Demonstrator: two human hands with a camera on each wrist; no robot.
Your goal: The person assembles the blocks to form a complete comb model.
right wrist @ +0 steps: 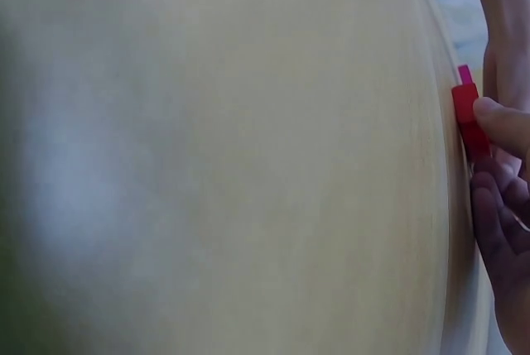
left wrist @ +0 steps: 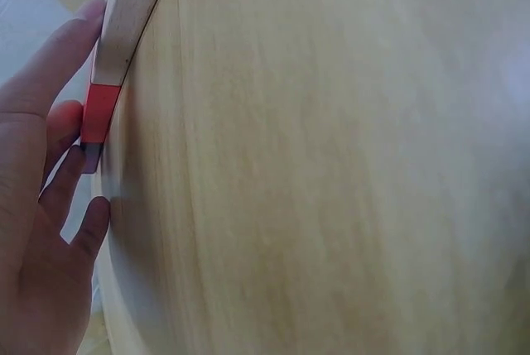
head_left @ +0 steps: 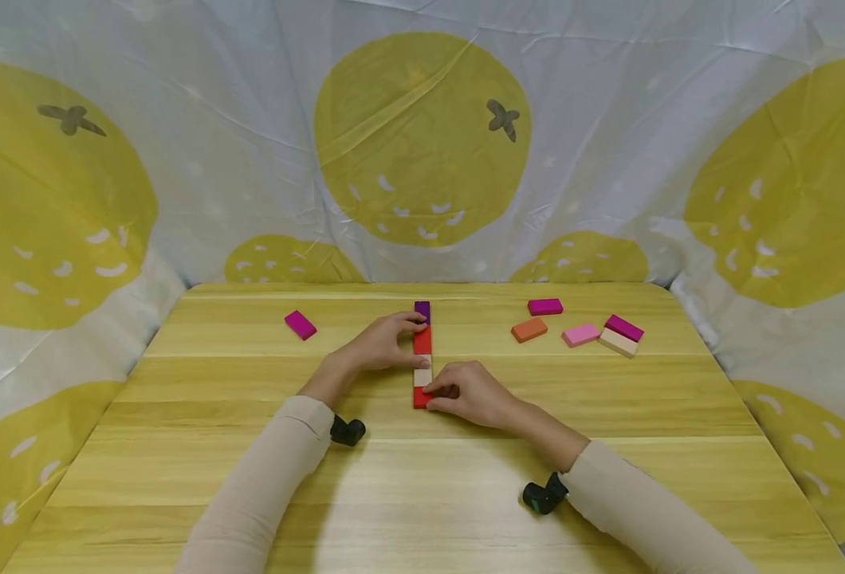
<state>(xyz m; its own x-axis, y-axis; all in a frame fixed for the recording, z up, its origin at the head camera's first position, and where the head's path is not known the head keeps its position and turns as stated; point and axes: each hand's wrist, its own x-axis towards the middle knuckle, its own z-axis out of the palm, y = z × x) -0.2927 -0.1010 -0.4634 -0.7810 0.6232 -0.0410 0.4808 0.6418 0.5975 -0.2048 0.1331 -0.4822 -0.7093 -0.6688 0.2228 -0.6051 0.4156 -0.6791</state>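
Note:
A straight row of flat blocks runs away from me on the table: a purple block [head_left: 422,307] at the far end, a red block [head_left: 422,343], a plain wood block [head_left: 422,378], and a nearer red block [head_left: 420,401]. My left hand [head_left: 383,343] lies along the row's left side, its thumb at the wood block and fingertips by the far red and purple blocks. From the right, my right hand [head_left: 476,395] pinches the near red block between thumb and fingers. In the right wrist view that red block [right wrist: 465,111] is partly covered by the thumb.
A magenta block [head_left: 300,324] lies alone at the left. To the right are an orange block [head_left: 529,330], another magenta block [head_left: 545,306], a pink block [head_left: 580,335], a third magenta block [head_left: 624,328] and a cream block [head_left: 618,343]. A patterned curtain [head_left: 422,267] stands behind the table.

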